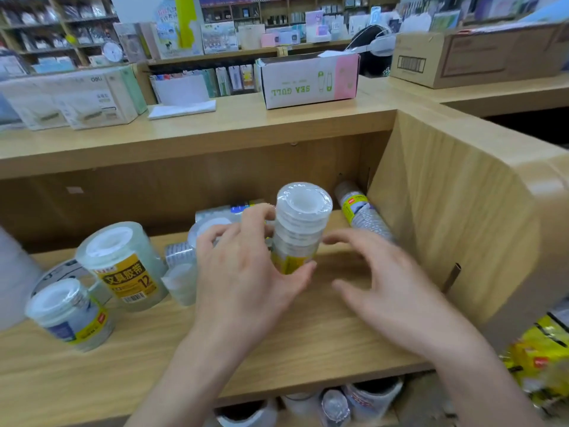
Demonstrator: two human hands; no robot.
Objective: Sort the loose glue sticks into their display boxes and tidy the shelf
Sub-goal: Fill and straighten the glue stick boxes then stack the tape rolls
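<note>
On shelf point(323, 328), left hand point(246, 272) grips tape stack point(297, 229).

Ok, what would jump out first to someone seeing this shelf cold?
The left hand gripping an upright shrink-wrapped stack of tape rolls at mid-shelf, with the right hand open beside it. Next, the fat tape pack with a yellow label at left, and the upside-down SEA GULL box on the counter above.
</note>
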